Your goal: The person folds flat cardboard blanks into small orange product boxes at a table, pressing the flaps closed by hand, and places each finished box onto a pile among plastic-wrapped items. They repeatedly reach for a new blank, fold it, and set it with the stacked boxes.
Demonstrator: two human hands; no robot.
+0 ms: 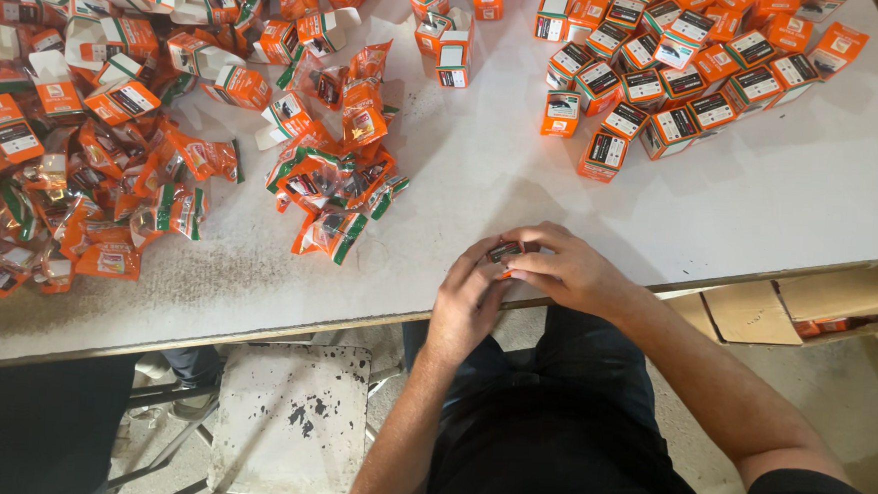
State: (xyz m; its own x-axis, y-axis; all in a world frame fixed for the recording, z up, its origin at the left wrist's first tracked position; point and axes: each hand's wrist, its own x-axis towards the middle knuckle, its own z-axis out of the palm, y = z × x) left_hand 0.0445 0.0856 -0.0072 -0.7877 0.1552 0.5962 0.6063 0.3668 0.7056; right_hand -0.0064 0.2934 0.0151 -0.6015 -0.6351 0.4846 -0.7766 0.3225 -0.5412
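**Both hands close on one small box at the table's near edge**

The left hand [466, 299] and the right hand [563, 272] meet over the near edge of the white table [782, 195], and together they grip a small orange box [506, 252] with a dark label. The fingers of both hands wrap round it, so only its top shows between the fingertips. The box sits just above the table's edge, right in front of the person.

Further back on the table from the hands, towards the left, lies a loose heap of orange plastic packets [337, 187]. Beyond that, at the table's far left, spreads a much larger pile of packets and open, unfolded boxes [76, 108]. At the far right of the table stands a cluster of closed orange boxes [668, 79], set close together with their labels facing up.

Below the table, left of the person's legs, a white stool [290, 420] with chipped paint stands on the floor. To the right, under the table's edge, is an open cardboard carton [756, 312].
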